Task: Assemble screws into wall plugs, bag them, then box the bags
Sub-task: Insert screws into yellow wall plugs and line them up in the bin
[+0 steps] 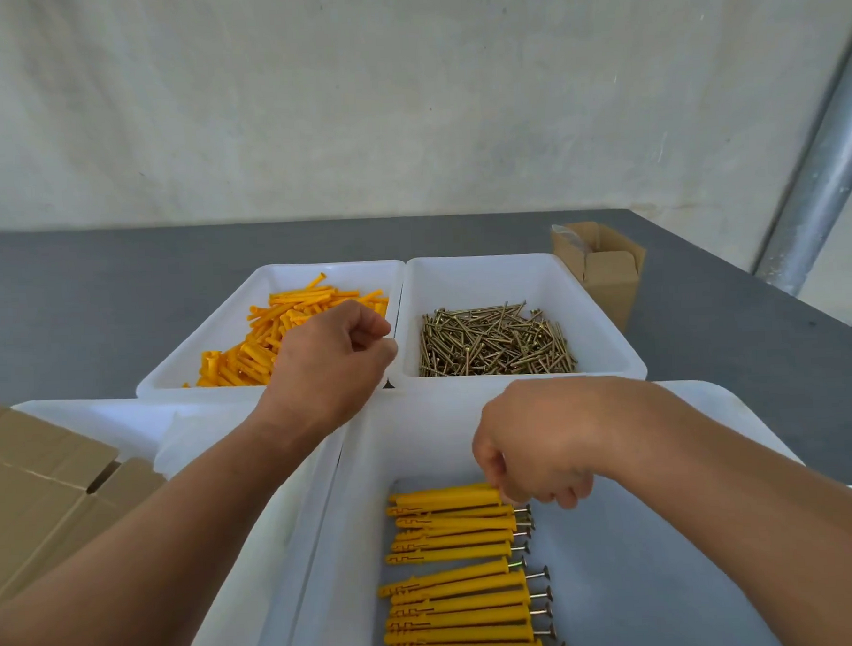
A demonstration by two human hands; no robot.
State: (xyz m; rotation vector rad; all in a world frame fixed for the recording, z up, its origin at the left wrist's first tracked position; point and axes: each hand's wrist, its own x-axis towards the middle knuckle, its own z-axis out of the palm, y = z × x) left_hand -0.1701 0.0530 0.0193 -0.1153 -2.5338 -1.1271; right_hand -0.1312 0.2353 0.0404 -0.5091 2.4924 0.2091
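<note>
Assembled yellow plugs (455, 590) with screws in them lie in rows in the near white tray (659, 566); the right hand (532, 455) has its grip pinched on the topmost one. Farther off, the left hand (333, 361) hovers fisted over the loose-plug bin (290, 280) (whether its grip holds anything I cannot tell), beside the screw bin (485, 281).

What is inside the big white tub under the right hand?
Yellow plugs with screws in them, lying in rows in the tub. The right hand holds the top one and hides its screw end.
</note>
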